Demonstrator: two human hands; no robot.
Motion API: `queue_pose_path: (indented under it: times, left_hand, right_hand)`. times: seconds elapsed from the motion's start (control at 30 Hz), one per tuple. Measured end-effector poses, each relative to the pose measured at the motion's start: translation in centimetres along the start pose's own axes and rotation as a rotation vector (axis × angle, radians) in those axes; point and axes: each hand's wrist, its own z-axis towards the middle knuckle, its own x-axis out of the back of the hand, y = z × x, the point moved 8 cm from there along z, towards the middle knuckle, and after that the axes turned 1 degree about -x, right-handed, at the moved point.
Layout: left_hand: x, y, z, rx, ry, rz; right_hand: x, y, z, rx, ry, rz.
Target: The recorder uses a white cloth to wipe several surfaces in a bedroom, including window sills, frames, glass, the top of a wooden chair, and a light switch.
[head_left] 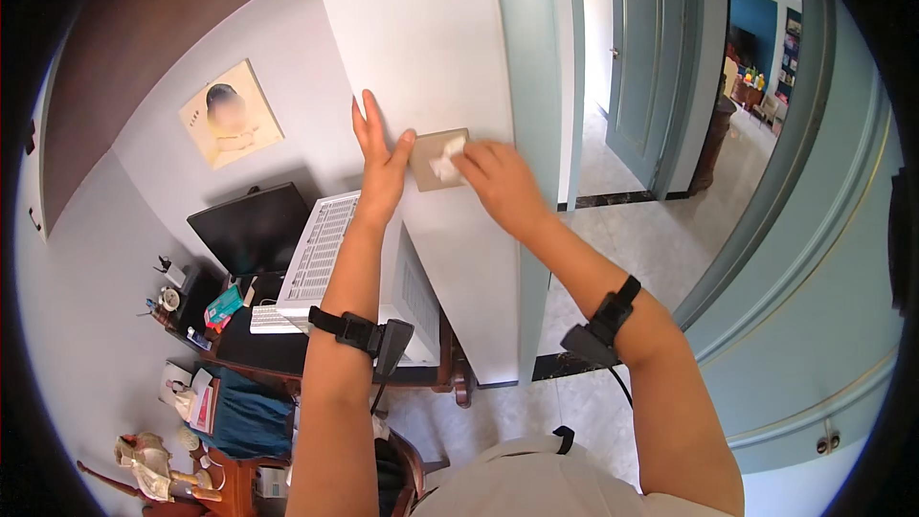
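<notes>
A square beige wall switch plate (pixel 428 171) is set in the narrow white wall face (pixel 431 50) before me. My right hand (pixel 499 183) pinches a crumpled white tissue (pixel 449 160) against the plate's surface, slightly blurred. At the plate's left edge my left hand (pixel 380 161) rests with its fingers spread along the wall's corner, its thumb by the plate's upper left corner. Nothing shows in the left hand. The tissue and right fingers cover part of the plate.
Left of the wall stands a desk (pixel 251 352) with a black monitor (pixel 251 230), a large white slotted case (pixel 319 251) and a keyboard (pixel 273 319). A framed picture (pixel 231 115) hangs behind. On the right, a doorway leads past a blue-green door (pixel 650 64); another door (pixel 797 309) is nearer.
</notes>
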Motion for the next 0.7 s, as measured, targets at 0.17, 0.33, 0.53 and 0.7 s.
queue_pose_path:
  times: [0.17, 0.33, 0.53, 0.7]
  left_hand:
    - [-0.7, 0.7, 0.0, 0.006, -0.015, -0.017]
    - [-0.3, -0.1, 0.1, 0.02, -0.008, -0.061]
    - [-0.4, 0.5, 0.0, 0.018, -0.01, -0.018]
    - [-0.2, 0.1, -0.1, 0.009, -0.009, -0.021]
  right_hand:
    - [-0.3, -1.1, -0.4, 0.026, -0.04, -0.005]
    - [-1.4, -1.9, 3.8, 0.001, 0.033, -0.079]
    - [-2.4, -3.7, -0.3, 0.141, -0.074, -0.068]
    - [-2.1, -2.7, 3.9, 0.041, -0.007, -0.101]
